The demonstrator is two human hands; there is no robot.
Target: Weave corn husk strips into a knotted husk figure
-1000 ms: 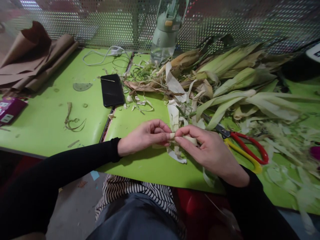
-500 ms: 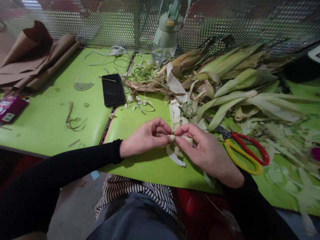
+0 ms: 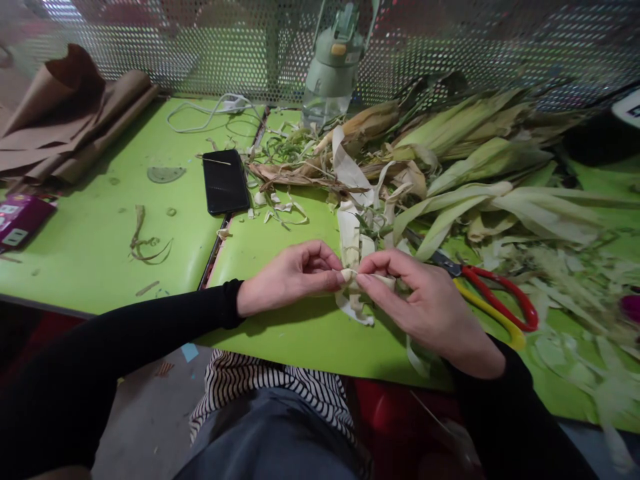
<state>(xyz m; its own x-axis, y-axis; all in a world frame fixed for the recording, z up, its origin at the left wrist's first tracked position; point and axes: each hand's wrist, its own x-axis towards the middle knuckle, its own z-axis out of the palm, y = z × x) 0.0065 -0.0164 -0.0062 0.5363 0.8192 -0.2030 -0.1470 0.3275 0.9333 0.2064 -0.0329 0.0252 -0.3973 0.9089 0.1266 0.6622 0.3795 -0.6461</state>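
Note:
My left hand (image 3: 305, 272) pinches one end of a pale corn husk strip (image 3: 349, 274) between thumb and fingertips. My right hand (image 3: 410, 287) grips the same strip a short way to the right, thumb against the curled fingers. Where it shows between the fingertips, the strip looks rolled or folded; part of it is hidden behind my right fingers. Loose whitish husk pieces (image 3: 350, 230) lie on the green table just beyond and under the hands. Scissors (image 3: 493, 290) with one red and one yellow handle rest beside my right hand, partly covered by it.
A heap of corn husks (image 3: 465, 153) fills the back right of the table (image 3: 280, 333). Behind it stands a water bottle (image 3: 330, 73). A phone (image 3: 225, 183), a white cable (image 3: 200, 115), a protractor (image 3: 166, 175) and brown paper (image 3: 75, 127) lie to the left.
My right hand has moved slightly right, away from my left, so more of the husk strip shows between them. My left hand has hardly moved.

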